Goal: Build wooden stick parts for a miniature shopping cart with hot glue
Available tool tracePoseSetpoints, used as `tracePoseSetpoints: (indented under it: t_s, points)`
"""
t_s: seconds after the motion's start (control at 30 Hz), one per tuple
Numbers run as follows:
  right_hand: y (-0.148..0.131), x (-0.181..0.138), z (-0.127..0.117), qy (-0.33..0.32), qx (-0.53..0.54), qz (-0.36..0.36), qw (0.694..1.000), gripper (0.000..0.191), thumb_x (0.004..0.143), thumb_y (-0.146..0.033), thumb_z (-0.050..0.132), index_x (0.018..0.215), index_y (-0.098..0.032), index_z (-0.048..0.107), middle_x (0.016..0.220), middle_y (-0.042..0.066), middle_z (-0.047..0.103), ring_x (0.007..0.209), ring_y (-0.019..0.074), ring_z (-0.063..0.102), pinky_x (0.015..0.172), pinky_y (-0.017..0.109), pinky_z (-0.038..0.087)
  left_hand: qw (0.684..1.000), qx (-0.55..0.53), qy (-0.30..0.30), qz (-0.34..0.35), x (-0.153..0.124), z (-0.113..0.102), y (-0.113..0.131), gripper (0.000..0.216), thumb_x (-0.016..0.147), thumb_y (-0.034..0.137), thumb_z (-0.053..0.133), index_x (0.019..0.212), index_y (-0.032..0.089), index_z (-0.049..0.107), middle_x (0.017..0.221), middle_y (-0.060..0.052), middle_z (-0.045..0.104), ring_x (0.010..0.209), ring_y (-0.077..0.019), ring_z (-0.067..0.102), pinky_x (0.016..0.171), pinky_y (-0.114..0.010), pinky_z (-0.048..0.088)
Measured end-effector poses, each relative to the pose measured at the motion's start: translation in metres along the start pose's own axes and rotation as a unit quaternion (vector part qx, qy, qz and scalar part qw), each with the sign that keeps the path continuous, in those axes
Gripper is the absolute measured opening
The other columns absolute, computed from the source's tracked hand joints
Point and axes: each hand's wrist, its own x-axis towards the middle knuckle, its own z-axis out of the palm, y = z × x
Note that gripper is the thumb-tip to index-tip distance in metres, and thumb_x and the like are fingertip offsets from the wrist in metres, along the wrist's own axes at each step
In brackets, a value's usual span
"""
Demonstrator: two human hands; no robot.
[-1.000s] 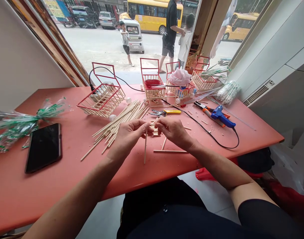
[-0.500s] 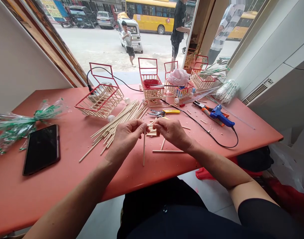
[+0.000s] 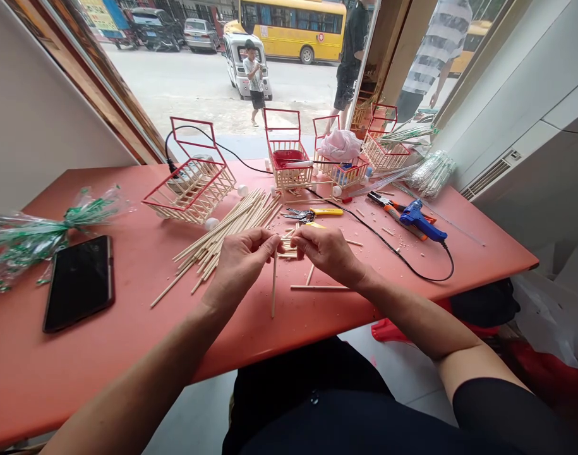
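My left hand (image 3: 244, 256) is closed in a pinch on a thin wooden stick (image 3: 274, 287), which points down toward the table's front edge. My right hand (image 3: 327, 251) is a short gap away, thumb and fingers pressed together; what they pinch, if anything, is too small to make out. Behind and between the hands lie short cut sticks (image 3: 287, 248). A pile of long wooden sticks (image 3: 236, 229) is just beyond my left hand. Yellow-handled pliers (image 3: 312, 213) lie past the fingertips, and a single stick (image 3: 319, 287) rests below my right hand.
Small stick-built carts with red rims (image 3: 194, 183) stand along the back. A blue glue gun (image 3: 416, 217) and its cable lie right, beside orange-handled pliers (image 3: 391, 207). A phone (image 3: 80, 284) and plastic-wrapped bundles (image 3: 66, 227) are left. People stand outside the window.
Both hands and the stick stay nearly where they were. Outside, the people have shifted slightly to the right.
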Motion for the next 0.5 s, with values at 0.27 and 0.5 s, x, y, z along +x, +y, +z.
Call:
tracePoseSetpoints:
  t_s: [0.27,0.5]
  points:
    - [-0.0003,0.0002,-0.0029,0.010,0.009,-0.019,1.000,0.033,0.113,-0.033,0.060,0.083,-0.020,0.067,0.077,0.001,0.078,0.071,0.0131,0.068,0.074,0.024,0.047,0.999,-0.009,-0.034,0.002,0.0030,-0.0032,0.0055,0.027,0.091,0.035,0.069,0.068,0.023,0.073,0.073,-0.008,0.078,0.066,-0.0194,0.068,0.063,-0.031,0.058]
    - [-0.0018,0.0000,-0.0052,0.012,-0.004,-0.013,1.000,0.037,0.115,-0.038,0.058,0.083,-0.021,0.065,0.078,0.001,0.079,0.071,0.0128,0.068,0.076,0.024,0.047,0.998,0.006,-0.058,0.025,0.0059,-0.0053,0.0015,0.041,0.096,0.054,0.067,0.072,0.021,0.073,0.080,-0.011,0.082,0.071,-0.0206,0.072,0.060,-0.029,0.059]
